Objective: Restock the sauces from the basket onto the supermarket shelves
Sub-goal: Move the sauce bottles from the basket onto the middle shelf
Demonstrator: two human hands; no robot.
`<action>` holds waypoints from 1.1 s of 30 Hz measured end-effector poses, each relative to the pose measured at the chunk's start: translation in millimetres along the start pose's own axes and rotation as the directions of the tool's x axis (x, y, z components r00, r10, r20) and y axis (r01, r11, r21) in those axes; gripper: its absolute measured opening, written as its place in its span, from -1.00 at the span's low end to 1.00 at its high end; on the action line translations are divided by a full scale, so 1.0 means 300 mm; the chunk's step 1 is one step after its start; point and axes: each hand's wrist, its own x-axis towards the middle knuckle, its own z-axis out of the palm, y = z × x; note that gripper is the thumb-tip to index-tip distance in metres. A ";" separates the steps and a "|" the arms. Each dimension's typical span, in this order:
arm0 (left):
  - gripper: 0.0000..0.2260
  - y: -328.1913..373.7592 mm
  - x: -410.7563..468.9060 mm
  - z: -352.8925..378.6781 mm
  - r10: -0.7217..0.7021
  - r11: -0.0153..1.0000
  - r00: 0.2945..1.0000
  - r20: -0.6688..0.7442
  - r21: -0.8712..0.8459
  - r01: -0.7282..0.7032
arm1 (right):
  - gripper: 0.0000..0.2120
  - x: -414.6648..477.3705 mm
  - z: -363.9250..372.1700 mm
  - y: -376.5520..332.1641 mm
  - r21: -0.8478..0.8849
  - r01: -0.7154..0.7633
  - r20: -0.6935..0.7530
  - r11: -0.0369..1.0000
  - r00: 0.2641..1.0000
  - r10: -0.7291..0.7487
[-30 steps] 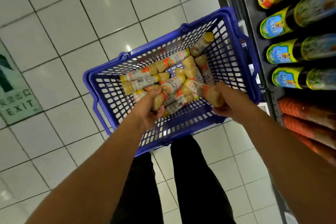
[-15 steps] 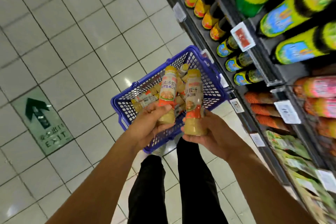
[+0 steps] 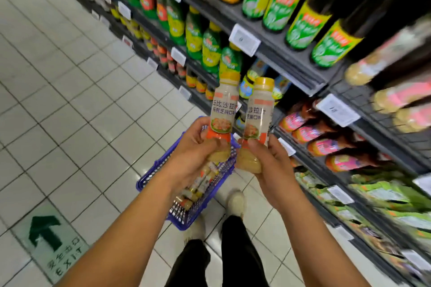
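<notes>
Now my left hand (image 3: 196,147) grips one sauce bottle (image 3: 223,109), my right hand (image 3: 268,161) another bottle (image 3: 257,114), basket (image 3: 186,216) below them, shelves (image 3: 291,63) rightward.

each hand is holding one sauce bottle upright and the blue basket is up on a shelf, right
Not quite. The left hand and right hand each hold a sauce bottle upright, but the head view shows the blue basket on the floor, not on a shelf.

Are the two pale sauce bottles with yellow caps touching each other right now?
Apart. The head view shows dark shelf background between the left hand's bottle and the right hand's bottle along their upper bodies.
</notes>
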 end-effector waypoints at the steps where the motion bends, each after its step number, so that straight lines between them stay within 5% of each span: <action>1: -0.59 0.030 -0.008 0.047 0.013 1.000 0.999 0.031 0.007 -0.013 | -0.71 -0.026 -0.014 -0.046 -0.013 0.039 -0.012 0.999 0.999 -0.040; 19: -0.60 0.282 -0.110 0.871 0.254 0.918 0.869 0.425 0.177 -0.355 | -0.55 -0.391 -0.377 -0.646 -0.069 0.453 -0.169 0.889 0.872 -0.458; 33: -0.54 0.439 -0.158 1.339 0.331 0.780 0.726 0.603 0.259 -0.570 | -0.72 -0.539 -0.664 -1.002 -0.250 0.647 -0.256 0.721 0.673 -0.693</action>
